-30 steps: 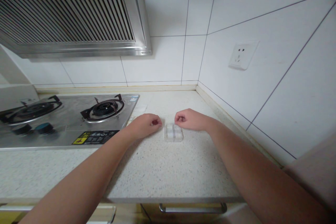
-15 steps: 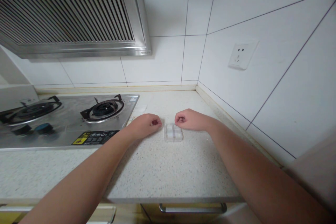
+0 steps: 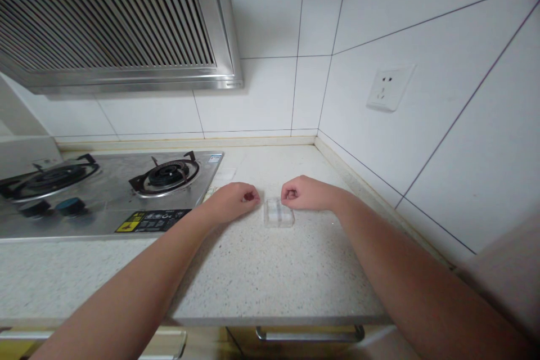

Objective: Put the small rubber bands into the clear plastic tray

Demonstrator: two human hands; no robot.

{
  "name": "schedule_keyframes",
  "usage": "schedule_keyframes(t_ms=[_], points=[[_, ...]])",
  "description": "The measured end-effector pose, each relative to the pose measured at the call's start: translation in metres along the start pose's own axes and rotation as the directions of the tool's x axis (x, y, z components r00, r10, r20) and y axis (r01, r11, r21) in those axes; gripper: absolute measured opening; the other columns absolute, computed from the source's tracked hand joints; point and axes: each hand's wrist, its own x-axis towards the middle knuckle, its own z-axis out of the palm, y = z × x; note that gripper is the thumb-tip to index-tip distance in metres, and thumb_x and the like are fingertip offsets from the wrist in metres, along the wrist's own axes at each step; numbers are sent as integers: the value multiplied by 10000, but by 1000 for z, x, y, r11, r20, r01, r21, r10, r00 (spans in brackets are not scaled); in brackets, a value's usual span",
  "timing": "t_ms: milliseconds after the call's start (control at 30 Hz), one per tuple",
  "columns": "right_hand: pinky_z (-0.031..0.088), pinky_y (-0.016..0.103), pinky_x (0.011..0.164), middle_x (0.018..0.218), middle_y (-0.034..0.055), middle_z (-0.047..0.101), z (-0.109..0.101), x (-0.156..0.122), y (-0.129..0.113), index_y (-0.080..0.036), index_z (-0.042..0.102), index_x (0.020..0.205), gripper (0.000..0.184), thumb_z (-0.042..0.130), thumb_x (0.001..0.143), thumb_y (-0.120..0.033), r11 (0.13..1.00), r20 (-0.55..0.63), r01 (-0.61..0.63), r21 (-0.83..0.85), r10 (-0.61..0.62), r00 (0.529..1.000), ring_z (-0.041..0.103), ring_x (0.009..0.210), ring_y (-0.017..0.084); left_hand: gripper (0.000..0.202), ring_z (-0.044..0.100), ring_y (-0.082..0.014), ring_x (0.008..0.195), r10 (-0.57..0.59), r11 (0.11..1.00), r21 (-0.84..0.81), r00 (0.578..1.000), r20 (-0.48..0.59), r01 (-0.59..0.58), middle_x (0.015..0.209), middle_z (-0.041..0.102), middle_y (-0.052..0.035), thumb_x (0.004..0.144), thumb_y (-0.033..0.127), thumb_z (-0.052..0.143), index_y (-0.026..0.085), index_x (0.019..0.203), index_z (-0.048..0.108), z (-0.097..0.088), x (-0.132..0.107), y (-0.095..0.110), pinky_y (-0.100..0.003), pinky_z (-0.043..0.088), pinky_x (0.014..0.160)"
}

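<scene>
A small clear plastic box [image 3: 278, 214] with compartments lies on the speckled countertop between my hands. My left hand [image 3: 236, 201] rests to the left of the box, its fingers curled into a pinch at the tips. Whatever may be in that pinch is too small to make out. At the box's far right corner is my right hand [image 3: 306, 192], closed, with fingertips by the rim. I cannot tell whether it touches the box or pinches something tiny. A thin clear sheet or lid [image 3: 226, 174] lies behind my left hand, partly hidden along with some small bits.
A steel gas stove [image 3: 101, 214] with two burners stands to the left. Above it hangs a range hood [image 3: 126, 76]. White tiled walls meet behind the counter [image 3: 278, 287], and a power socket [image 3: 390, 88] is on the right wall. A drawer handle [image 3: 310, 337] shows below.
</scene>
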Motion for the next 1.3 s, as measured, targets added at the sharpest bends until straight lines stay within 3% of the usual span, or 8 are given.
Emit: schedule_keyframes(t_ms=[1300], points=[[314, 249, 569, 688, 0, 613, -1, -1, -6, -177, 695, 779, 142, 584, 739, -257, 999, 38, -16, -36, 18, 999, 455, 604, 108, 240, 617, -186, 823, 5, 1000, 11, 1000, 4, -5, 928, 706, -36, 875, 365, 534, 217, 938, 713, -2, -1, 2, -281, 416, 701]])
